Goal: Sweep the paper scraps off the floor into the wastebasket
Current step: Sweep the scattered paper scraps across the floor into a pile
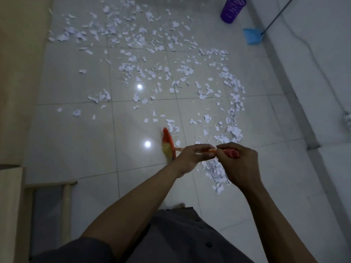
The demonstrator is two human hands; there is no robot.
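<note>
Orange broom [167,146] gripped by left hand [190,158] and right hand [238,164].
Paper scraps [215,172] are best driven in short strokes toward the far wastebasket [232,10].

My left hand [190,158] and right hand [239,165] are bare, as are both forearms [133,204]. A short dark grey sleeve [81,250] covers my left upper arm; a loose dark grey shirt [178,236] hangs down my front, set with small dark round buttons [209,244].
</note>
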